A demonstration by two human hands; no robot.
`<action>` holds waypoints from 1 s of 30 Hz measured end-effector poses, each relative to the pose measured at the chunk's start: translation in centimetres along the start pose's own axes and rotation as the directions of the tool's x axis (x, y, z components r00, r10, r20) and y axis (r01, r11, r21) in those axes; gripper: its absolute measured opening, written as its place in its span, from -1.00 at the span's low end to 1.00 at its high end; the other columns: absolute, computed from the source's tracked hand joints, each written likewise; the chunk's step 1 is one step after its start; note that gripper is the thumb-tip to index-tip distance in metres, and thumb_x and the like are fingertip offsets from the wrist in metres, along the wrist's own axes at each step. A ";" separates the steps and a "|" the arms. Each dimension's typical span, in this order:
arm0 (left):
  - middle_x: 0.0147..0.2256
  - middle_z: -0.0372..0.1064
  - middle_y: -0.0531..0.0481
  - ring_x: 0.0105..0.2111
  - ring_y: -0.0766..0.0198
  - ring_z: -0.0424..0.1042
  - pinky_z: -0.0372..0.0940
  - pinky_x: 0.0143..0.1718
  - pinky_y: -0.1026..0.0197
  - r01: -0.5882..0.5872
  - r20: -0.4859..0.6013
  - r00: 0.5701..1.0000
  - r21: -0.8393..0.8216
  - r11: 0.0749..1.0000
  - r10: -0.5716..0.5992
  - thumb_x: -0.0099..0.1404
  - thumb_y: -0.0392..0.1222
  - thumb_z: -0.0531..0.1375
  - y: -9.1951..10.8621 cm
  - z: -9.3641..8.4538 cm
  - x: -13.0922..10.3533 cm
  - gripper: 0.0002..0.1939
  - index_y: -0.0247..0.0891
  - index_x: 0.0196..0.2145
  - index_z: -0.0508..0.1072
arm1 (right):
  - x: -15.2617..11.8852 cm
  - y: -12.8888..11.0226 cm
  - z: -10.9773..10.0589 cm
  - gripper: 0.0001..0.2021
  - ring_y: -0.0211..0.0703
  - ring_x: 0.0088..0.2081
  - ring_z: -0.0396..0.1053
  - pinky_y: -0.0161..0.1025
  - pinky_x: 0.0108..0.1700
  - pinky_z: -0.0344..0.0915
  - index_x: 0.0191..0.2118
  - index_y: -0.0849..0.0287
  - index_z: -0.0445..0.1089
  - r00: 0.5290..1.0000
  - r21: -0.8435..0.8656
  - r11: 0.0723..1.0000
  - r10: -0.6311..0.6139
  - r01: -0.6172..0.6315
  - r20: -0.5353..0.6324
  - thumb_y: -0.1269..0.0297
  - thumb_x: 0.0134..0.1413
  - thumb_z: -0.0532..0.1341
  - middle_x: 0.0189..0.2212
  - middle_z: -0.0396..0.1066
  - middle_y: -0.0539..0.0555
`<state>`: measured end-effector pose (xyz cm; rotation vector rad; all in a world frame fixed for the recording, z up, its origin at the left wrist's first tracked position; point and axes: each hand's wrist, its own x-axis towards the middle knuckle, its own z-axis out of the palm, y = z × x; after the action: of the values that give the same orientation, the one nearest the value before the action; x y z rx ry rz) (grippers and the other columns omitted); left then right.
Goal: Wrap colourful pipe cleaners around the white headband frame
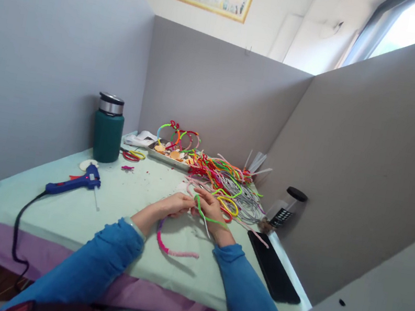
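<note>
Both of my hands meet over the middle of the table. My left hand (pixel 176 205) pinches a curved band (pixel 162 241) wrapped in purple, magenta and pale pink, which hangs down and bends to the right. My right hand (pixel 211 209) has its fingers closed around a green fuzzy stem (pixel 203 215), whose tail runs right across the wrist. A thin white strip (pixel 206 228) points down between the hands. The fingertips touch or nearly touch, so the exact grip is partly hidden.
Colourful stems (pixel 224 174) are heaped behind my hands, beside a metal tray (pixel 169 158) with wrapped rings. At left are a green bottle (pixel 107 136), scissors (pixel 132 155) and a blue glue gun (pixel 73 183). A black phone-like slab (pixel 274 267) and a clear jar (pixel 286 208) are at right.
</note>
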<state>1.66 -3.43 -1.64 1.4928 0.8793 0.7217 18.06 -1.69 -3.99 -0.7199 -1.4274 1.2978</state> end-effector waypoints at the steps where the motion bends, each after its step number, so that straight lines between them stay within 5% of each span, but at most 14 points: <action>1: -0.68 -0.14 0.23 -0.73 0.50 -0.18 -0.26 -0.72 0.31 0.006 0.017 1.000 0.006 1.000 -0.006 0.09 0.17 0.20 0.0 0.0 0.0 -0.58 -0.32 -0.48 0.39 | 0.0 0.0 0.0 -0.66 -0.30 -0.60 0.26 -0.34 -0.56 0.12 -0.16 0.13 0.46 1.000 -0.009 1.000 0.005 -0.005 0.015 0.15 -0.11 0.34 -0.55 0.38 -0.04; 11: -0.70 -0.13 0.24 -0.75 0.50 -0.19 -0.27 -0.73 0.32 0.042 0.044 0.998 -0.004 0.999 -0.041 0.05 0.18 0.21 -0.2 0.1 0.1 -0.57 -0.32 -0.50 0.42 | -0.1 0.2 0.1 -0.73 -0.29 -0.65 0.20 -0.31 -0.58 0.12 -0.43 0.15 0.39 0.999 -0.011 1.000 -0.024 0.025 0.042 0.05 -0.11 0.33 -0.64 0.28 -0.08; 22: -0.69 -0.14 0.23 -0.73 0.50 -0.19 -0.28 -0.70 0.31 -0.066 0.053 0.996 -0.066 0.996 0.069 0.09 0.19 0.20 0.5 0.3 -0.5 -0.56 -0.33 -0.50 0.41 | 0.6 0.7 -0.2 -0.59 -0.31 -0.67 0.09 -0.31 -0.60 0.01 -0.60 0.18 0.30 0.991 -0.018 1.000 0.021 -0.024 -0.130 -0.09 -0.03 0.22 -0.73 0.18 -0.06; 30: -0.67 -0.14 0.26 -0.75 0.52 -0.22 -0.32 -0.72 0.34 -0.091 -0.102 0.993 -0.240 0.967 0.068 0.15 0.09 0.18 0.6 0.0 0.1 -0.66 -0.24 -0.47 0.23 | 0.5 0.3 -0.1 -0.62 -0.34 -0.67 0.01 -0.32 -0.63 -0.04 -0.60 0.15 0.25 0.966 -0.021 0.998 0.050 -0.057 -0.253 -0.04 -0.13 0.31 -0.74 0.11 -0.11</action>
<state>1.76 -3.37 -1.09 1.2881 0.7725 0.9306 17.95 -1.10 -4.09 -0.9142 -1.2287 1.1822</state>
